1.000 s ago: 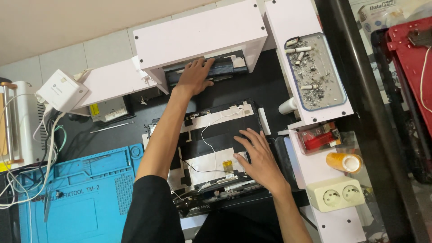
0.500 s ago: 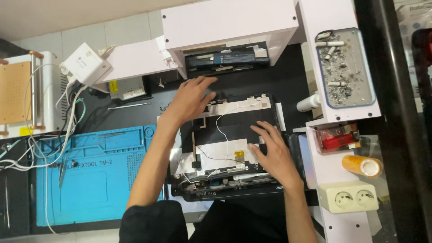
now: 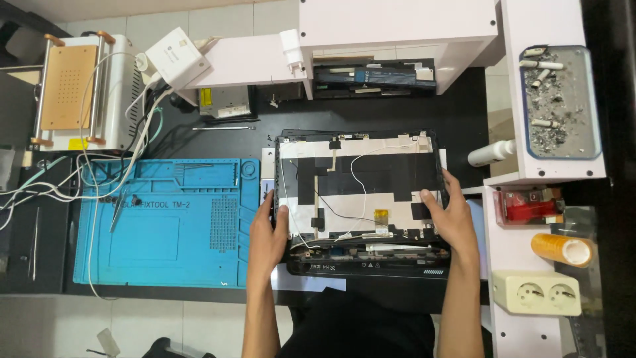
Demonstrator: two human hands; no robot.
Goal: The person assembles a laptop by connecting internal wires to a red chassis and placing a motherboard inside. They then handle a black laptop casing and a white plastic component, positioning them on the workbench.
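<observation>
An opened laptop lid assembly (image 3: 361,179), black frame with a white back panel, black tape patches and thin wires, lies flat on the black desk in front of me. My left hand (image 3: 268,232) grips its left edge, thumb on the white panel. On the opposite side, my right hand (image 3: 454,215) clasps the right edge, fingers over the frame. The laptop's black hinge and base strip (image 3: 368,262) sits at the near edge between my forearms.
A blue silicone repair mat (image 3: 159,222) lies to the left, with tweezers and cables on it. A heating station (image 3: 76,93) stands far left. White shelves (image 3: 397,30) at the back hold a battery (image 3: 374,73). At right: ash tray (image 3: 560,103), white bottle (image 3: 490,154), orange tape roll (image 3: 563,248), power socket (image 3: 536,293).
My left hand came back from the shelf at the rear to the lid's left edge. My right hand shifted to the right edge. The lid now lies flat and squared in front of me.
</observation>
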